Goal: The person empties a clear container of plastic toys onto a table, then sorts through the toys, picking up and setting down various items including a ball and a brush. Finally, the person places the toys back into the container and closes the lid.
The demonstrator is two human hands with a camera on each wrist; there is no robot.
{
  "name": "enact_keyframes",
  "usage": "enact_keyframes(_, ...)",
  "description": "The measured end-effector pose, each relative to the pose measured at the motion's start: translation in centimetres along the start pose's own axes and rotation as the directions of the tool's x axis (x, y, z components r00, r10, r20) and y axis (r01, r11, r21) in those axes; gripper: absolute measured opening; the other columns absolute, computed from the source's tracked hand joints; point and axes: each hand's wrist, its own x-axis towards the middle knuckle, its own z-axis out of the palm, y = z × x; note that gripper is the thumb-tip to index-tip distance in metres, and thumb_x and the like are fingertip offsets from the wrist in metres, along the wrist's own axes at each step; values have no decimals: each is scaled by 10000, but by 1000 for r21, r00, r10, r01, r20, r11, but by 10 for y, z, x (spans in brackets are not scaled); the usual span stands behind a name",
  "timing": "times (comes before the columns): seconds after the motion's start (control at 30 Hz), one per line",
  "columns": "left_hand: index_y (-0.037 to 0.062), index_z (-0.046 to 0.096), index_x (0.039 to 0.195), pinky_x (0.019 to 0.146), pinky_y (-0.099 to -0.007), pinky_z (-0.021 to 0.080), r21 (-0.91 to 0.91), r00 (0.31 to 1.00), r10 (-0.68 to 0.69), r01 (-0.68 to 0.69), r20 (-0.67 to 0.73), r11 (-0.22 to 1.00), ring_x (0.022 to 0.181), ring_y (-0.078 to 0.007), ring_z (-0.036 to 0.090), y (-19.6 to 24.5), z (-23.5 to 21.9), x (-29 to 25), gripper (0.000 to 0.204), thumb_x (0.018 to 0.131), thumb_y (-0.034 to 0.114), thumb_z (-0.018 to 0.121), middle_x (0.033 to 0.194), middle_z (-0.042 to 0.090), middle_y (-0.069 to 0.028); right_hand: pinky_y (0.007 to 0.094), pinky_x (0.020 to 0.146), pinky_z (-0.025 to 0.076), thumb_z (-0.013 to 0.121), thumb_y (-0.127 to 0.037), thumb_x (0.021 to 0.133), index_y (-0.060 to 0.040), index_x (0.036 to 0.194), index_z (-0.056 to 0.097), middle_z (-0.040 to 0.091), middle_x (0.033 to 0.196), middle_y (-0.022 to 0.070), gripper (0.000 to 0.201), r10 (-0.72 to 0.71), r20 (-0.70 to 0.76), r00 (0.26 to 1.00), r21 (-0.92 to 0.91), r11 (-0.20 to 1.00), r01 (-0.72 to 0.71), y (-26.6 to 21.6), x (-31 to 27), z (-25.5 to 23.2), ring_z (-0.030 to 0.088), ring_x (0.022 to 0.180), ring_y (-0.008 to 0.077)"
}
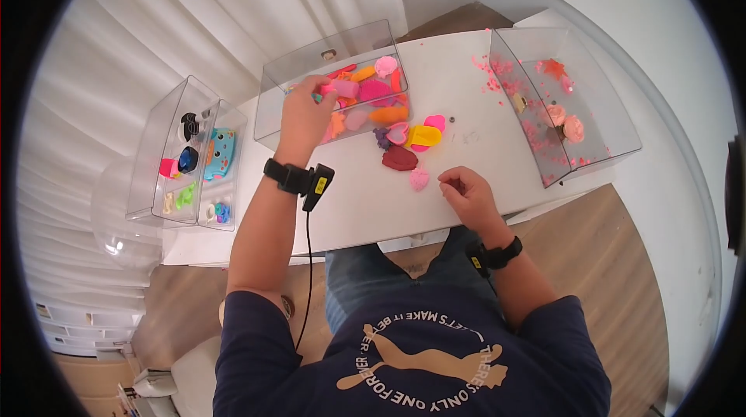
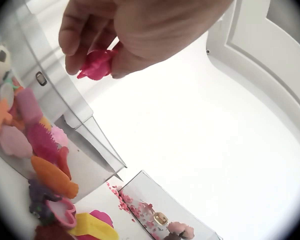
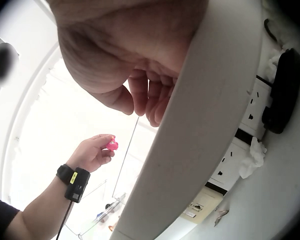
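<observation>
My left hand [image 1: 307,110] is raised over the clear bin [image 1: 268,118] of colourful moulded toys. Between thumb and fingers it pinches a small hot-pink toy [image 2: 97,65], whose exact kind I cannot tell. Inside that bin lie an orange carrot-shaped piece [image 1: 388,115], a magenta piece [image 1: 376,91] and a pale pink shell-like piece [image 1: 386,66]. My right hand [image 1: 470,198] hovers near the table's front edge, fingers loosely curled around nothing. Closest to it is a light pink piece [image 1: 419,178], beside a dark red piece [image 1: 399,158].
A yellow piece [image 1: 423,136], a pink heart-shaped piece [image 1: 398,133] and a purple piece [image 1: 381,138] lie together on the white table [image 1: 350,199]. Another clear bin [image 1: 602,154], with pink flowers and scattered bits, stands right. Left is a divided clear bin [image 1: 144,176] holding small toys.
</observation>
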Motion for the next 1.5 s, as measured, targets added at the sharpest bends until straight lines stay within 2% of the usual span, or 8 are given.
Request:
enact_keyframes(0.23, 52, 534, 1307, 769, -332, 554, -82, 988, -67, 56, -137, 995, 908, -241, 662, -17, 7, -20, 508, 830, 62, 709, 1261, 579, -145, 212, 714, 478, 632, -24, 909, -4, 1024, 630, 627, 878, 4, 117, -16, -7, 1000, -37, 999, 16, -1, -2, 0, 575, 783, 58)
enact_keyframes(0.33, 47, 558, 1253, 782, -351, 552, -26, 980, 23, -28, -199, 999, 1017, -250, 632, -16, -3, -65, 456, 818, 21, 692, 1249, 563, -135, 213, 703, 475, 632, -24, 907, -3, 1026, 630, 626, 876, 5, 121, -16, -3, 1000, -45, 999, 16, -5, 0, 0, 570, 774, 58)
enact_keyframes(0.5, 44, 588, 1184, 823, -382, 522, -26, 972, -153, 151, -181, 988, 1091, -295, 575, -40, -20, -158, 413, 791, 18, 713, 1223, 573, -144, 214, 689, 474, 630, -27, 903, 1, 1036, 632, 622, 858, 7, 137, -9, 29, 1000, -41, 999, 10, -3, 2, 0, 569, 769, 59)
enact_keyframes(0.7, -2, 591, 1139, 991, -455, 428, 150, 949, -240, 273, -205, 950, 1134, -371, 535, -96, -34, -226, 358, 814, 70, 723, 1192, 590, -187, 267, 705, 517, 673, -87, 873, -6, 1087, 636, 640, 965, 67, 231, 230, 192, 954, 52, 968, -244, -14, 22, -15, 614, 763, 117)
enact_keyframes(0.8, -15, 585, 1136, 1004, -471, 412, 232, 951, -191, 248, -243, 941, 1140, -385, 526, -112, -35, -242, 347, 835, 100, 713, 1188, 588, -204, 301, 759, 520, 693, -78, 835, -4, 1126, 619, 631, 1026, 80, 309, 34, 231, 972, -411, 909, 66, -38, 38, -23, 626, 825, 161)
enact_keyframes(1.03, -23, 589, 1116, 973, -486, 428, 344, 937, -124, 240, -328, 908, 1112, -403, 528, -116, -21, -232, 333, 852, 149, 696, 1167, 588, -223, 420, 877, 504, 690, -157, 788, -54, 1168, 629, 607, 1093, 138, 399, -174, 420, 891, -774, 443, 452, -64, 100, -9, 583, 1032, 358)
enact_keyframes(1.13, -12, 601, 1099, 960, -485, 437, 327, 925, -143, 265, -353, 907, 1103, -400, 534, -113, -21, -231, 323, 836, 148, 700, 1157, 593, -213, 436, 919, 491, 688, -158, 784, -62, 1168, 629, 604, 1147, 130, 401, -39, 492, 870, -814, 335, 475, -54, 117, -2, 565, 1085, 361)
enact_keyframes(1.5, 6, 628, 1072, 975, -457, 438, 319, 902, -260, 373, -344, 871, 1147, -365, 518, -111, -21, -232, 320, 795, 144, 711, 1184, 587, -168, 420, 937, 479, 676, -140, 808, -52, 1149, 647, 622, 1131, 155, 353, -45, 466, 884, -790, 429, 438, -49, 124, 3, 580, 1082, 356)
